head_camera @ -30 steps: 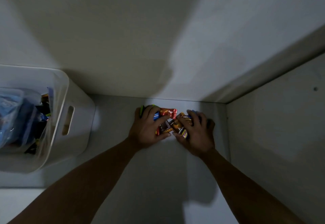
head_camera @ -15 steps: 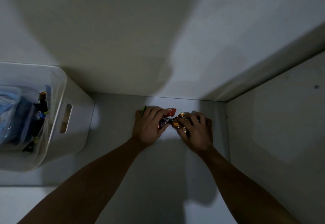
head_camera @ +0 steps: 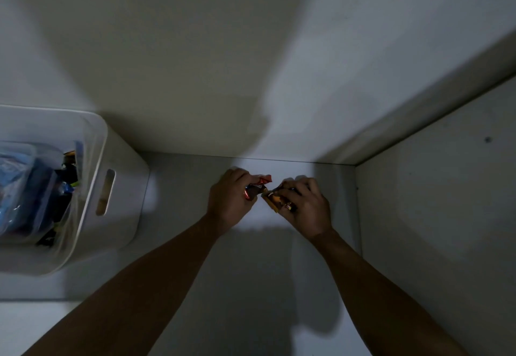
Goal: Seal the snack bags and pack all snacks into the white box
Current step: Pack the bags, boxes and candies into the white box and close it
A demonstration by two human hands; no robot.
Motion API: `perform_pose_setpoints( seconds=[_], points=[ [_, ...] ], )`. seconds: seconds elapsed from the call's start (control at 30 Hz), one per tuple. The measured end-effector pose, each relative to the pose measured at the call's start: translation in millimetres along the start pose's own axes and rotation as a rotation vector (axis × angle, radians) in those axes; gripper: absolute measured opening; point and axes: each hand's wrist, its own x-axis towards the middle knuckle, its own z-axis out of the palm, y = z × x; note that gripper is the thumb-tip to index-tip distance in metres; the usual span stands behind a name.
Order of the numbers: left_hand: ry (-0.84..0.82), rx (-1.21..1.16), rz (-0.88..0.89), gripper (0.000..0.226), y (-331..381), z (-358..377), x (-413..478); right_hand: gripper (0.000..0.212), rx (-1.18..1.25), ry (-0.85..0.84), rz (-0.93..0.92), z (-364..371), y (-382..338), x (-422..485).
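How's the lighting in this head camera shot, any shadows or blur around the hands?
Head view: dim overall; a brighter patch lights the shelf beneath the left hand and right hand; arm shadows fall toward the camera; the white plastic box looks slightly soft; straight edges bow from the wide lens.

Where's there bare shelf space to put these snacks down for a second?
Bare shelf lies between the white box and the left hand, and in front, between the forearms. It is crowded inside the box and tight between the right hand and the side wall.
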Motion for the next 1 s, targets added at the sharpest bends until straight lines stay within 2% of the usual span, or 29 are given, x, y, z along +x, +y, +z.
perform_pose_setpoints(
  seconds=[0.33,0.47,0.63,0.83,1.0],
  points=[
    [0.047,-0.132,-0.198,0.035,11,-24,-34,0.027,0.046,0.015,0.180,-20,-33,-7],
    [0.110,-0.182,-0.174,0.036,27,-54,-40,0.031,0.045,0.051,0.168,-46,-53,2],
    [0.241,-0.237,-0.093,0.031,41,-113,-40,0.028,0.015,0.104,0.131,-82,-88,37],
    [0.388,-0.259,-0.002,0.029,28,-204,-54,0.031,-0.002,0.202,0.152,-122,-168,77],
    [0.466,-0.248,-0.039,0.029,-14,-290,-74,0.031,0.073,0.291,0.143,-130,-256,115]
  ],
)
